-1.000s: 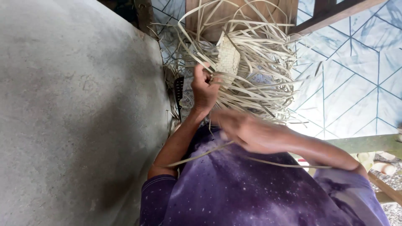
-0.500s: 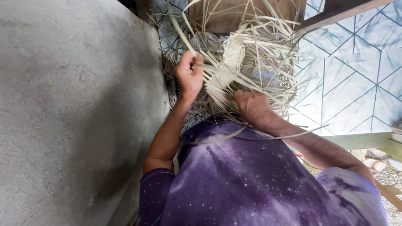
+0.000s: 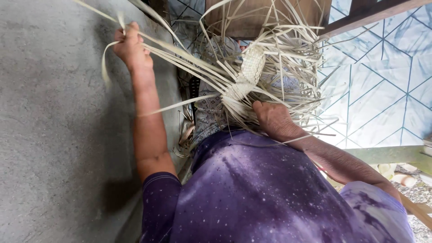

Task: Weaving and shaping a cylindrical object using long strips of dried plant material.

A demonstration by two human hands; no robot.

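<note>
Two big surfaces frame the work: grey concrete wall (image 3: pixel 49 135) on the left side, blue patterned tile floor (image 3: pixel 382 90) on the right. Person in purple shirt (image 3: pixel 270 193) fills the lower centre.

Work piece: part-woven strip piece (image 3: pixel 252 67), pale, w/ a small finished checker patch and many loose ends fanning out approx. all round. It sits over the lap, in front of a brown wooden board (image 3: pixel 252 18).

Left hand (image 3: pixel 131 47): raised up and out toward the wall, fist closed round a bundle of long strips (image 3: pixel 189 56), drawn taut from the woven patch. One strip tail (image 3: pixel 105 63) loops free below the fist.

Right hand (image 3: pixel 274 119): pressed flat-ish on the lower edge of the weave, fingers partly buried in strips; how far closed, cannot tell.

Risks (judgement): taut bundle could kink or split a strip if pull goes sideways; woven patch could loosen if the right hand's hold slips; loose ends may snag on each other.

Room: left arm is close to the wall, little margin that side. Wooden rail (image 3: pixel 373 15) bounds upper right. More open space over the tiles.
</note>
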